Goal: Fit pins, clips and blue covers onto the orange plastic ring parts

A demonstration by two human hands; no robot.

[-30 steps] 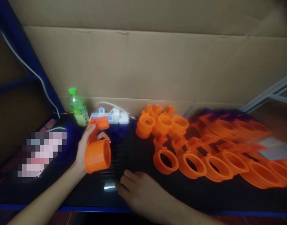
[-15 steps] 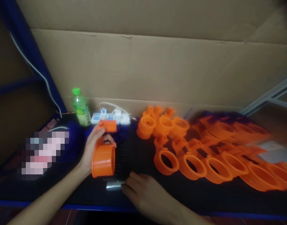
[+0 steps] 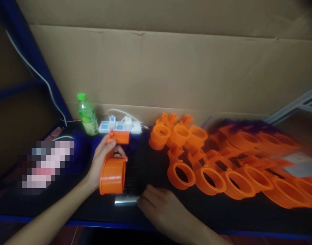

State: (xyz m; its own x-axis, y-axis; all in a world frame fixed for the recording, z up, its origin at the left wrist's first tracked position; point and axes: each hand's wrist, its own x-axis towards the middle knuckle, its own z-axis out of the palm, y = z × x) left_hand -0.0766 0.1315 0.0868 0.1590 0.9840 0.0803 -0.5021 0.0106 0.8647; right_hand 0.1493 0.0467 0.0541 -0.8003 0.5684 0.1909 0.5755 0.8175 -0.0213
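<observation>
My left hand (image 3: 101, 160) is closed around an orange plastic ring part (image 3: 112, 173) with a flat tab on top, held just above the black bench top (image 3: 151, 211). My right hand (image 3: 162, 209) lies low on the bench with its fingers curled against a small shiny metal piece (image 3: 125, 200) right below the orange part. Whether those fingers grip the metal piece is unclear.
Several more orange ring parts (image 3: 222, 160) lie in rows across the middle and right of the bench. A green-capped bottle (image 3: 87, 115) and a white power strip (image 3: 120, 126) stand at the back. A cardboard wall (image 3: 158, 68) closes off the rear; a blurred patch covers the left.
My left hand has turned the orange part so its opening faces more sideways and shifted it slightly right. My right hand slid right along the bench, baring more of the metal piece.
</observation>
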